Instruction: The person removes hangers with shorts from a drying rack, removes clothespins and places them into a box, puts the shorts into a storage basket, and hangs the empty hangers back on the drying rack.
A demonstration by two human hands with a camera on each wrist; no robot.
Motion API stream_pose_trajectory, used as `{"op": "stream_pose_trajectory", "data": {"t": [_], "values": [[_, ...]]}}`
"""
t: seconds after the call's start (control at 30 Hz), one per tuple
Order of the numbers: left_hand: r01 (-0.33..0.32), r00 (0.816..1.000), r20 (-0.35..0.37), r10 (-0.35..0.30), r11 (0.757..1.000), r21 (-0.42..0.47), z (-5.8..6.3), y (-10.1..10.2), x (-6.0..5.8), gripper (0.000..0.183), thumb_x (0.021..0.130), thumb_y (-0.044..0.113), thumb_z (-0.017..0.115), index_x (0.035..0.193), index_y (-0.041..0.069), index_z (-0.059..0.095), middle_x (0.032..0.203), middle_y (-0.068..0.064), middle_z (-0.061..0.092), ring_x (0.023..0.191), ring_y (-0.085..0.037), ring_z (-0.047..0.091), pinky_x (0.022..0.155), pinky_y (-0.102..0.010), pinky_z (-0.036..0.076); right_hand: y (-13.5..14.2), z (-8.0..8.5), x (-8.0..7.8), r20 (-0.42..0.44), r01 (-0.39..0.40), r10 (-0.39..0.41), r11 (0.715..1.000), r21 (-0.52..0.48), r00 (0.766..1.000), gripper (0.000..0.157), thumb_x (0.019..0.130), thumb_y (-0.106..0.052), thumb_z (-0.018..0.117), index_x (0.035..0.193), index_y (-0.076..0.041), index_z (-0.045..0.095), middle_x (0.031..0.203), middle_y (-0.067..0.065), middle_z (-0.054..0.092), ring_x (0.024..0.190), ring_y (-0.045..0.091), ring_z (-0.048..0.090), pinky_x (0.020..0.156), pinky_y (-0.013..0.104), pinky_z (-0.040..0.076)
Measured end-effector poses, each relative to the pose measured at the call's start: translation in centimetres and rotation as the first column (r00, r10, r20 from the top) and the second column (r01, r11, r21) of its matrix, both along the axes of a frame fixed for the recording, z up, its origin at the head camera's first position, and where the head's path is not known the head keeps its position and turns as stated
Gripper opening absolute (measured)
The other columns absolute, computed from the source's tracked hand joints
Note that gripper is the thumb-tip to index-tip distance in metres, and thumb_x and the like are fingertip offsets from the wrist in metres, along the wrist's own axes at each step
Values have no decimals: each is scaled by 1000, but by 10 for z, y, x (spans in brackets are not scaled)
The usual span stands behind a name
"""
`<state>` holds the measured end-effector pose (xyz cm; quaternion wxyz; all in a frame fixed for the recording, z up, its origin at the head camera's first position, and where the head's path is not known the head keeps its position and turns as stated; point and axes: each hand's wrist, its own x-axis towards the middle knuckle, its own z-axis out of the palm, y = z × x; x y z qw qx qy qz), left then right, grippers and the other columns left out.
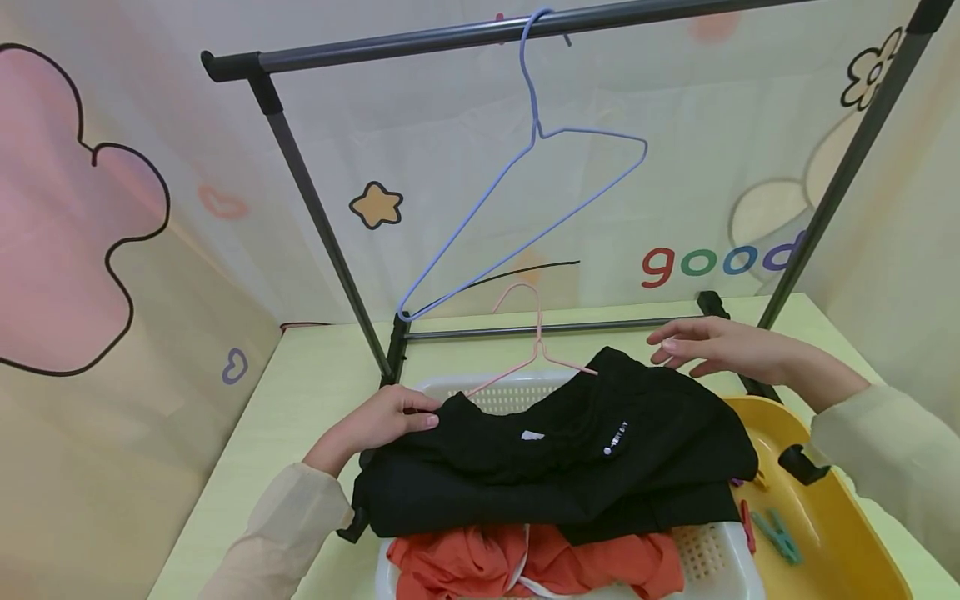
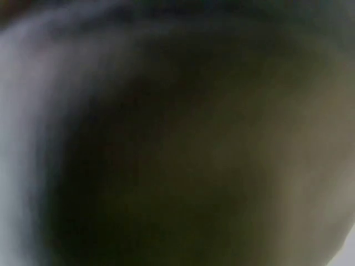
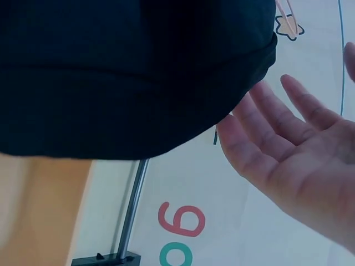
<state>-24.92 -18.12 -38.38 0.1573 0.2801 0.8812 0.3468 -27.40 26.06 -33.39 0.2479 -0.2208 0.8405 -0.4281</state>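
Observation:
A black shirt (image 1: pixel 517 483) with a small white print on its chest hangs spread over a white basket (image 1: pixel 720 550). Its neckline sits around a pink hanger (image 1: pixel 539 333), whose lower part is hidden inside the cloth. My left hand (image 1: pixel 381 427) pinches the shirt's left shoulder between thumb and fingers. At the opposite shoulder, my right hand (image 1: pixel 723 346) is held with fingers loosely extended. In the right wrist view, the relaxed fingers (image 3: pixel 272 119) of that hand lie right at the black cloth's edge. The left wrist view is dark and blurred.
Orange clothing (image 1: pixel 457 562) lies in the basket. A yellow tub (image 1: pixel 832 533) with several clothespins (image 1: pixel 778 536) stands at the right. Behind rises a dark metal rack (image 1: pixel 405 48), with a blue hanger (image 1: pixel 480 204) hooked on its top bar.

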Motion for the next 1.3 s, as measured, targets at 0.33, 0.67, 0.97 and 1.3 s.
{"op": "stream_pose_trajectory", "data": {"t": [0.33,0.67,0.97,1.3], "values": [[11,1000,-13,-11,1000,15,3,1,0,30,86,14,55,112,0,60,109,-14,62,100,-25,59,85,-34,46,-13,-2,-15,82,-27,25,999,33,996,46,92,-29,44,130,-5,34,128,20,44,114,32,43,93,50,36],[22,999,-30,-21,999,27,4,2,0,29,86,14,56,110,1,62,106,-13,64,97,-22,60,83,-27,46,-29,-6,-18,174,-50,33,994,96,984,62,86,-32,54,133,-1,28,131,24,37,115,33,41,94,55,33],[0,1000,-30,0,1000,8,4,3,2,30,86,15,56,111,0,60,108,-14,63,100,-25,59,85,-35,46,-35,-8,-19,230,-74,56,995,70,972,67,81,-21,62,132,3,27,123,21,46,103,25,50,95,45,37],[-21,1000,-20,21,1000,-11,5,3,3,33,87,17,55,114,-1,59,111,-15,61,103,-26,57,87,-39,45,-43,-9,-15,225,-116,106,993,29,968,55,80,-14,62,125,4,38,109,12,58,96,23,56,92,40,42]]}}
